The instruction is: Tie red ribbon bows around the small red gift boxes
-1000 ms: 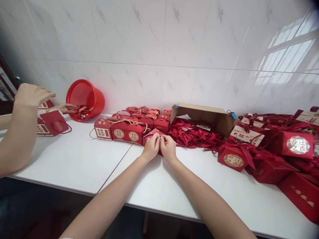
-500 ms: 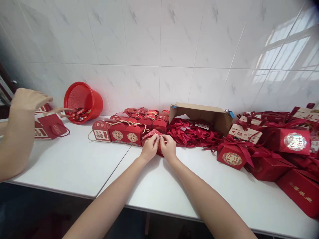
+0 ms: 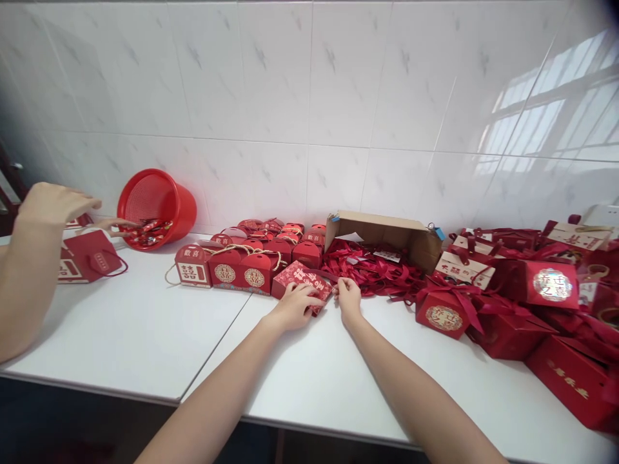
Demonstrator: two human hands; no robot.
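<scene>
A red candy box [image 3: 303, 277] with pale printed characters lies tilted on the white table in front of me. My left hand [image 3: 294, 308] rests over its near side, fingers curled on it and holding it. At the box's right end my right hand [image 3: 348, 298] is closed in a pinch. A narrow dark red ribbon [image 3: 326, 275] runs from the box top to these fingertips, and its end is hidden by them. Right behind sits a cardboard box [image 3: 387, 221] on its side, with a heap of red ribbons [image 3: 372, 267] spilling out.
Red boxes with rope handles [image 3: 236, 272] stand in rows left of centre. Several ribboned red boxes [image 3: 445, 312] are piled at right. A red basket [image 3: 186, 206] lies tipped with wrapped sweets inside. At far left, another person's hand [image 3: 55, 200] is by a red box [image 3: 91, 254].
Both my hands were together pinching at the box. Now they are apart: the left lies over the box and the right has moved to its right end. The view has tilted slightly up.
</scene>
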